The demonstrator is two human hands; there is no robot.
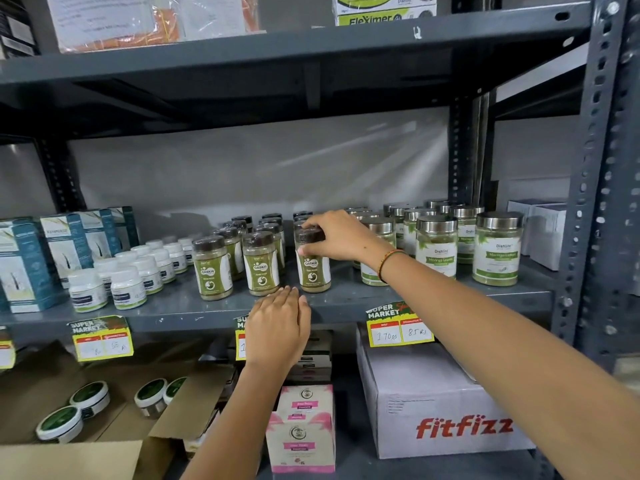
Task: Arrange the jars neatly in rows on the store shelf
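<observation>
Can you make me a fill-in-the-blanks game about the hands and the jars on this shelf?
1. The right hand grips the dark lid of a Gaska jar from ____.
2. The left hand lies flat on the shelf's ____ edge.
3. The Moringa jars have ____ coloured lids.
4. The box below reads ____.

Missing words: above; front; silver; fitfizz

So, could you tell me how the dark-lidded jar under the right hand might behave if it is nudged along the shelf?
The jar looks tall and narrow, so it may tip if pushed near its lid. Powder fills it almost to the top, so it probably feels fairly weighty. The right hand grips the lid, which suits lifting better.
</observation>
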